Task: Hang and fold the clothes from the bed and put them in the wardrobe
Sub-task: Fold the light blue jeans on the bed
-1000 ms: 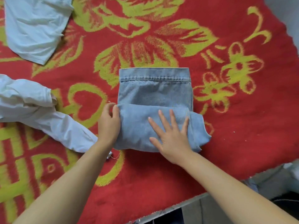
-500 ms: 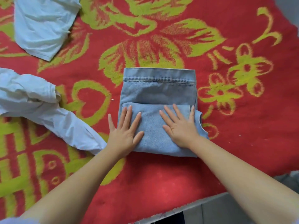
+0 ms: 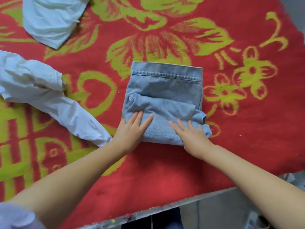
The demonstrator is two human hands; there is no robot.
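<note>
Folded light-blue jeans point(image 3: 165, 90) lie in a compact square on the red bed cover point(image 3: 165, 171), hem seam at the far edge. My left hand point(image 3: 132, 129) lies flat with straight fingers on the near left corner of the jeans. My right hand point(image 3: 193, 136) presses flat on the near right part, fingers spread. A crumpled pale-blue shirt point(image 3: 49, 103) lies to the left of the jeans, its sleeve reaching toward my left wrist. Another pale garment point(image 3: 51, 20) lies at the far left.
The bed cover is red with yellow-green flower patterns. The bed's near edge point(image 3: 165, 210) runs diagonally across the bottom, with floor and grey surfaces beyond it at the lower right.
Both hands have slid back toward the near edge of the folded jeans, flattening them. The left hand changed from gripping the left side to lying flat on top.
</note>
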